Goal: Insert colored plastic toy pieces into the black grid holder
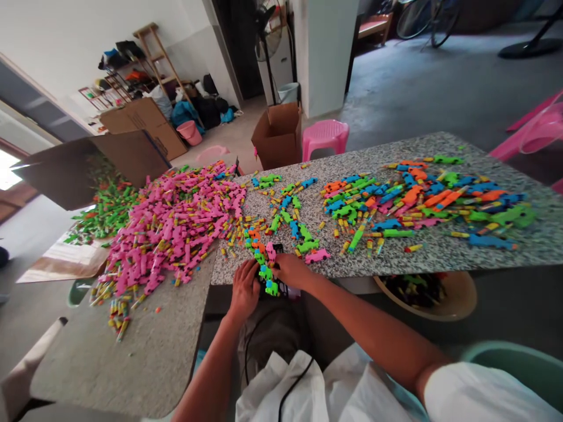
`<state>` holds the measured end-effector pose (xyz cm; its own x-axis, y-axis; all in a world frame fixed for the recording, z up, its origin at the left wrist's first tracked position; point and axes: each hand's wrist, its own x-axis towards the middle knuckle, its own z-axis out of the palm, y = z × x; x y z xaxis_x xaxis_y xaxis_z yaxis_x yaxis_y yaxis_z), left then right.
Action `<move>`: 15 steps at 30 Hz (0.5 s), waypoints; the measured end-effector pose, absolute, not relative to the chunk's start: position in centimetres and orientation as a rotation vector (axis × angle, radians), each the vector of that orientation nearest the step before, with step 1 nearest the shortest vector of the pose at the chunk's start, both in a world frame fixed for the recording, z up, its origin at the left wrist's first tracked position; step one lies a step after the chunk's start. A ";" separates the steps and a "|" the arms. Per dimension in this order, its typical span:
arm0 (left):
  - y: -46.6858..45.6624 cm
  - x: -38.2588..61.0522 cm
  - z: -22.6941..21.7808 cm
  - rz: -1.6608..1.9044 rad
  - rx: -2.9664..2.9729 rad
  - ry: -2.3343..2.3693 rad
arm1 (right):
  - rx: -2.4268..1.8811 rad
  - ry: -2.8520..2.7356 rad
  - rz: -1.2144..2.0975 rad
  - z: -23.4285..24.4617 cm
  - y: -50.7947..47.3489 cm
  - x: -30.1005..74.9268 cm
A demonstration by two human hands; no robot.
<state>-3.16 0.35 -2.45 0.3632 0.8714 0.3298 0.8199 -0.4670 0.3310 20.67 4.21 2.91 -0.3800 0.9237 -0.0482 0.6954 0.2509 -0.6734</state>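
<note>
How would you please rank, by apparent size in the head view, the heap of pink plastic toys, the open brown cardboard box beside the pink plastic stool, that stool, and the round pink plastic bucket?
1. Heap of pink toys
2. Brown cardboard box
3. Pink plastic stool
4. Pink plastic bucket

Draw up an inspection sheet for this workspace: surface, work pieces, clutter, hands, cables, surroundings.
Surface: speckled tabletop, with a plainer grey slab at left.
Work pieces: row of small green and orange pieces between the hands; pink pile at left; mixed-colour pile at right.
Clutter: loose yellow-banded sticks scattered about; open cardboard box beside green pieces.
Hands: left hand and right hand flank the row; exact grip unclear.
Cables: thin dark cord across the white shirt.
Surroundings: pink stool and brown carton beyond the tabletop; standing fan behind; tan basin below its near edge.
</note>
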 end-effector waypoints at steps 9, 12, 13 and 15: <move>-0.3 -2.5 -2.0 0.687 2.398 1.628 | -1.492 -2.329 0.771 2.0 3.4 20.0; -0.4 -2.1 -1.8 0.754 2.318 1.640 | -1.514 -2.325 0.827 2.4 3.5 20.0; -0.4 -1.9 -1.7 0.805 2.287 1.640 | -1.506 -2.320 0.847 2.5 3.6 20.1; -0.4 -1.4 -1.4 0.915 2.234 1.638 | -1.479 -2.319 0.881 2.6 3.9 20.3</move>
<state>-1.38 -0.40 -1.40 0.1832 0.9190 0.3492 0.7791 -0.3523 0.5185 20.25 3.89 2.58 -0.4517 0.8858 -0.1060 0.7328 0.3006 -0.6104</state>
